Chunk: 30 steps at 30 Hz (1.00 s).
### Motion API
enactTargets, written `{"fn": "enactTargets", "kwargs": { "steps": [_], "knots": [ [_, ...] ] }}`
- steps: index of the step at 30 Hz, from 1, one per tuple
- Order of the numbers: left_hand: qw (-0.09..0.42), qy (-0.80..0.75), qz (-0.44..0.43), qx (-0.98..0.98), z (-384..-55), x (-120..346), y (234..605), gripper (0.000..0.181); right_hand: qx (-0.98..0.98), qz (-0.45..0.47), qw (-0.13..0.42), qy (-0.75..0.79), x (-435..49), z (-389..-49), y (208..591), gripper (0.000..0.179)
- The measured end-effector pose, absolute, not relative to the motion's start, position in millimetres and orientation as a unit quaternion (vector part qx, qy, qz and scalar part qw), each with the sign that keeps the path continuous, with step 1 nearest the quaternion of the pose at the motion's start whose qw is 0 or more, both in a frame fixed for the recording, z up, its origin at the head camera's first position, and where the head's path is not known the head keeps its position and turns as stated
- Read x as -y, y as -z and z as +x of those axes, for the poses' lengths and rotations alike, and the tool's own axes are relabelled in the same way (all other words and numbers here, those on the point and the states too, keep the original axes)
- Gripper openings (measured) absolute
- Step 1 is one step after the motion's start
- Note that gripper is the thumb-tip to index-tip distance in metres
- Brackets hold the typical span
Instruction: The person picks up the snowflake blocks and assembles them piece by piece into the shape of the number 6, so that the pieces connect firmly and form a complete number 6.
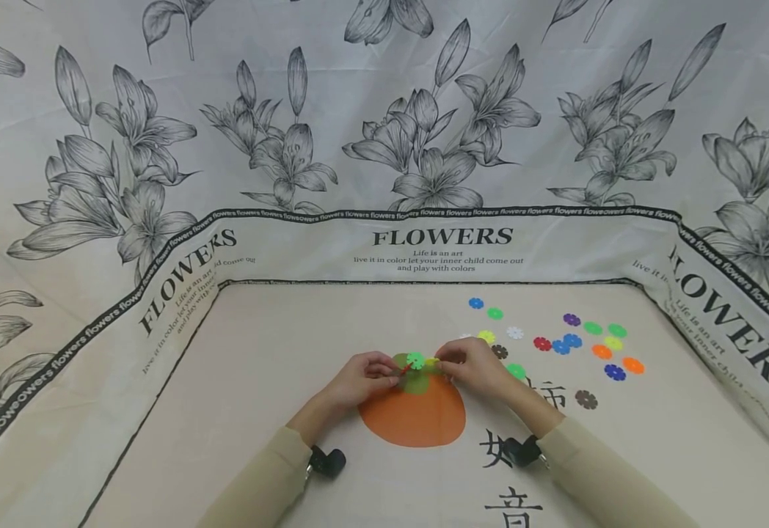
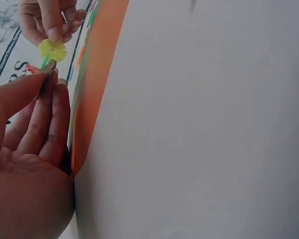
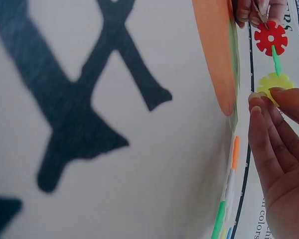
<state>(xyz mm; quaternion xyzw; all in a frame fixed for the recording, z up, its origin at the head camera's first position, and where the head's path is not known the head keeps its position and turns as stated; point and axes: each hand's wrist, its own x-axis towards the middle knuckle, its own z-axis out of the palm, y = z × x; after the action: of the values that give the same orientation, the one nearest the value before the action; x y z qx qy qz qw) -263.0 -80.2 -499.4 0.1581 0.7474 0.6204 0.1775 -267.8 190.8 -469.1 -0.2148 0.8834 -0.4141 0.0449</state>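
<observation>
Both hands hold a short chain of notched plastic discs above the orange fruit print point(image 1: 411, 418). My left hand point(image 1: 361, 378) pinches a dark brownish disc point(image 2: 47, 79) at one end, between thumb and fingers. Beside it is a red disc point(image 3: 271, 38), then a green disc point(image 1: 414, 361), seen edge-on in the right wrist view. At the other end, a yellow disc point(image 3: 275, 85) is pinched between the thumb and fingers of my right hand point(image 1: 473, 363). The discs appear slotted into one another; fingers partly hide the end ones.
More loose discs lie to the right on the printed cloth: a red disc point(image 1: 542, 343), a white disc point(image 1: 514, 333), a purple disc point(image 1: 571, 320), a brown disc point(image 1: 585, 399) and several others. A flower-printed cloth wall point(image 1: 450, 249) rises behind and at the sides.
</observation>
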Motion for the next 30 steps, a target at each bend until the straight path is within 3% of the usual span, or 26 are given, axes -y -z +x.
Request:
{"fn": "enactTargets", "kwargs": {
  "steps": [30],
  "knots": [
    [0.154, -0.561, 0.2, -0.789, -261.9, 71.0, 503.8, 0.024, -0.893, -0.249, 0.034, 0.374, -181.3, -262.7, 468.5, 0.011]
  ]
}}
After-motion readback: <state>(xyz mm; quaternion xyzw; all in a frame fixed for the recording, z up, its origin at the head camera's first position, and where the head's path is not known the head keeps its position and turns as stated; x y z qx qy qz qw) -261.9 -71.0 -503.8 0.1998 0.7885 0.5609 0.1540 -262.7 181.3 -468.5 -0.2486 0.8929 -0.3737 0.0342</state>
